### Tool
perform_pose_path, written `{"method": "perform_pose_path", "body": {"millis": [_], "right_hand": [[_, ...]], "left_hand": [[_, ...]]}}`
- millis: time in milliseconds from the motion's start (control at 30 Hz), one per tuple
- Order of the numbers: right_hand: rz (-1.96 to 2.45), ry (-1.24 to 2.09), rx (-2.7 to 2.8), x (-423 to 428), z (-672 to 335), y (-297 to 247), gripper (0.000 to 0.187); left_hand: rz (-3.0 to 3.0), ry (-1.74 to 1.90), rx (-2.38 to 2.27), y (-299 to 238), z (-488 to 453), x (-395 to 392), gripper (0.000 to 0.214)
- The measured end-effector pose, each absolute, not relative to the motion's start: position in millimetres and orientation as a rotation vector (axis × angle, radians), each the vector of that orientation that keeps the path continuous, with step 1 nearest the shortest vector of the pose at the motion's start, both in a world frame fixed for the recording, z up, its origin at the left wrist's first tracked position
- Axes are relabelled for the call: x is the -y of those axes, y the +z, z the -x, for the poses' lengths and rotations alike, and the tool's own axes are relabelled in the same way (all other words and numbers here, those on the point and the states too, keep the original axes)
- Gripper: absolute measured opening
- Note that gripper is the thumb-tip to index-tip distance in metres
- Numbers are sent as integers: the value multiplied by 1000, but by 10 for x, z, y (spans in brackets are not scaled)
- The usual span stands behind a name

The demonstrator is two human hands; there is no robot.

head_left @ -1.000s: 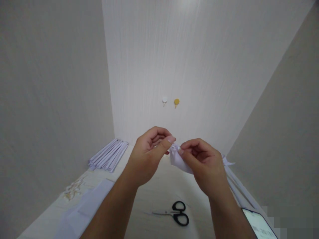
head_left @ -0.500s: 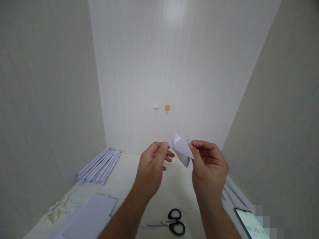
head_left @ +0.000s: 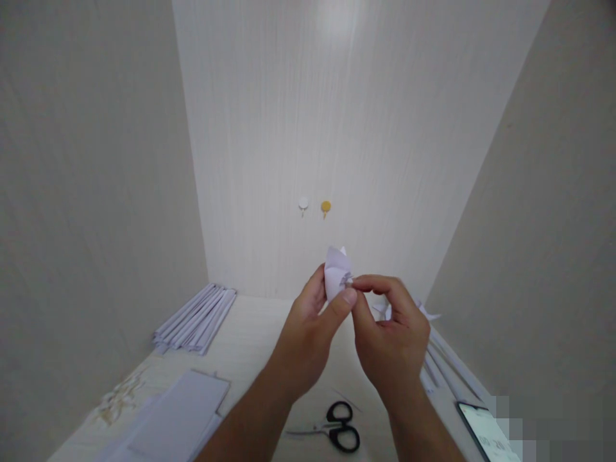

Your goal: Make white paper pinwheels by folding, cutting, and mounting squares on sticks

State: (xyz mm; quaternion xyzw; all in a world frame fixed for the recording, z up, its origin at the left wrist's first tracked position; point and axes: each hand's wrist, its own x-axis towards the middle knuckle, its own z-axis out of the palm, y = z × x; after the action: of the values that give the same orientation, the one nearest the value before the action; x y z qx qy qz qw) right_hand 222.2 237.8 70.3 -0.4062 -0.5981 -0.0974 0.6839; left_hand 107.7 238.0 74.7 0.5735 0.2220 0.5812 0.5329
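Note:
A small folded white paper piece (head_left: pixel 335 272) is held up in front of the back wall, above the table. My left hand (head_left: pixel 310 337) pinches it from below, thumb against fingers. My right hand (head_left: pixel 392 330) meets it from the right, fingertips pinched on the paper's lower right edge. Both hands touch each other at the fingertips.
Black-handled scissors (head_left: pixel 341 428) lie on the pale table (head_left: pixel 260 346) below my hands. A bundle of rolled white paper sticks (head_left: pixel 195 319) lies at back left, more sticks (head_left: pixel 447 369) at right. Flat white sheets (head_left: pixel 178 417) lie at front left, a phone (head_left: pixel 486 433) at front right. Two wall hooks (head_left: pixel 314 206).
The paper piece was in my right hand alone half a second ago; my left hand has come in and taken hold of it too, and it now stands higher and more upright.

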Motion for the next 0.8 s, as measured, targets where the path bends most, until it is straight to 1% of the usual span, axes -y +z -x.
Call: {"method": "perform_pose_path", "body": {"millis": [100,367,533,800], "right_hand": [[947,-217,1414,-2360,-2234,722,11],[1081,-144,1444,-2309,-2241,721,8],[1140,-87,1433,-2314,-2242,726,8],[1194,38,1431,-2321,-2251,737,9]], "left_hand": [[-1406,1393,-570,746,-1067,-2392,36],[-1437,1291,-608,709,-978,-2444,38],[-1464,1171,-671,742,-924,-2442,39],[-1536,1080,-746,747,-858,-2452,37]]}}
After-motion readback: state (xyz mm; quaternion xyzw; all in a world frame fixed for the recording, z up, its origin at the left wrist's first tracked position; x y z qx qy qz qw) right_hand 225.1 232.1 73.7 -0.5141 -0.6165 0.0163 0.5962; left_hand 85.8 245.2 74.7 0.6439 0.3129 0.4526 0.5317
